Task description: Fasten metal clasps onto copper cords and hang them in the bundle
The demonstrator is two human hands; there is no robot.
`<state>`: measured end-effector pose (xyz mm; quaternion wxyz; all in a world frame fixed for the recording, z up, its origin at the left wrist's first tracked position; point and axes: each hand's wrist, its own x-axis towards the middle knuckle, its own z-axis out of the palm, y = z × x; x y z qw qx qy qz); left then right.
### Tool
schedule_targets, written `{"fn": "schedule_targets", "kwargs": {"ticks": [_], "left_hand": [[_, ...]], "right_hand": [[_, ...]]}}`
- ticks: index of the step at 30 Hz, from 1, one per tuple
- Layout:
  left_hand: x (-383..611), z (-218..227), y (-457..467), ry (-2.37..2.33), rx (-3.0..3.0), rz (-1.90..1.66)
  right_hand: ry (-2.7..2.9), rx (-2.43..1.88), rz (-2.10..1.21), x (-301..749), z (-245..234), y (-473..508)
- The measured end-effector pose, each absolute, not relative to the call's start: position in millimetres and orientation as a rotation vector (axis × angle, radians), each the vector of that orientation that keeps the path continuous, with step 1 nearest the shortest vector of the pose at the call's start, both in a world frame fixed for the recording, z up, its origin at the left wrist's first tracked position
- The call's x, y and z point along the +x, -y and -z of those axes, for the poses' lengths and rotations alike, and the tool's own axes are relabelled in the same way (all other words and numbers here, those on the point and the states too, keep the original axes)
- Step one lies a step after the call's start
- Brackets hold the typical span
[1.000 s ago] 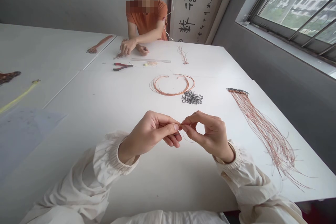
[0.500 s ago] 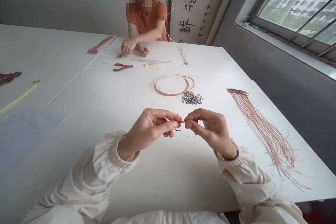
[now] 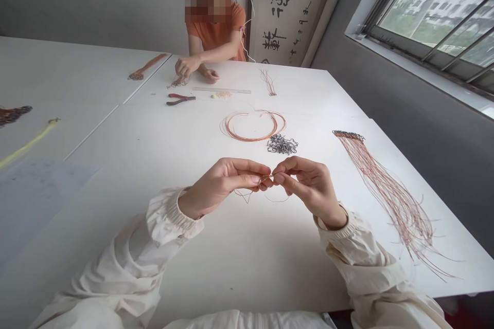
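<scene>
My left hand [image 3: 222, 185] and my right hand [image 3: 309, 186] meet above the white table [image 3: 235, 262], fingertips almost touching. Each pinches a thin copper wire [image 3: 266, 181] between thumb and fingers. Loose wire ends curl below the hands. Straight ahead lies a coil of copper wire [image 3: 253, 126], with a small heap of dark wire hooks [image 3: 282, 144] just to its right. A long bundle of copper wires [image 3: 393, 200] fans out beyond my right hand, its top end gathered by dark hooks.
Red-handled pliers [image 3: 180, 99] and a clear ruler [image 3: 222, 90] lie far off, near a co-worker's hands [image 3: 189, 68] working on wire. Further wire bundles lie on the tables at the left, beside a translucent sheet [image 3: 42, 190]. A window is at the right.
My hands have drawn closer together and risen slightly. More of the thin wire now curls below them, and the left hand has turned a little around it.
</scene>
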<state>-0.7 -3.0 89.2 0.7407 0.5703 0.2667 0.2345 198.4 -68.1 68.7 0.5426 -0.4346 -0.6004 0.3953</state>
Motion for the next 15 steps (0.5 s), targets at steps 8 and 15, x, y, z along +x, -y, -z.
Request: {"fn": "schedule_targets", "kwargs": {"ticks": [8,15], "left_hand": [[-0.2,-87.8,2.9,-0.582,1.164,-0.492],[-2.2,-85.2,-0.3,-0.583,1.194,-0.492]], "right_hand": [[1.469,-0.976,-0.995,201.7,-64.7,63.3],[1.483,-0.971,-1.057,202.7,-64.6,64.3]]}}
